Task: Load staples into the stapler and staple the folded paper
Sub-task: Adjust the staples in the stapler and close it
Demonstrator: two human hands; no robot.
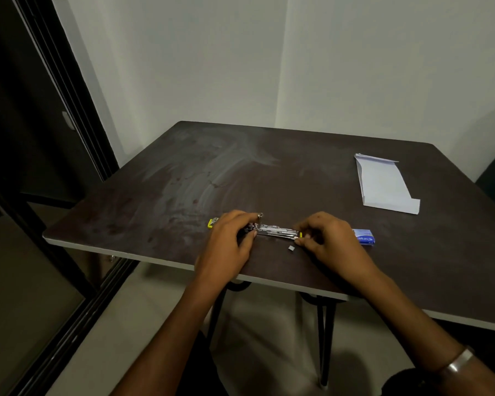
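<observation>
Loading is underway: the left hand (pixel 231 235) grips the opened yellow-tipped metal stapler (pixel 275 231), the right hand (pixel 325 238) apparently pinches staples; the folded white paper (pixel 385 185) lies unstapled.

Dim room — pale walls (pixel 355 67) meet behind a dark brown table (pixel 240 172), dark door frame (pixel 55 81) left.

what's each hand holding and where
Left hand grips the stapler at its hinge end; right hand pinches its yellow-tipped front end.
</observation>
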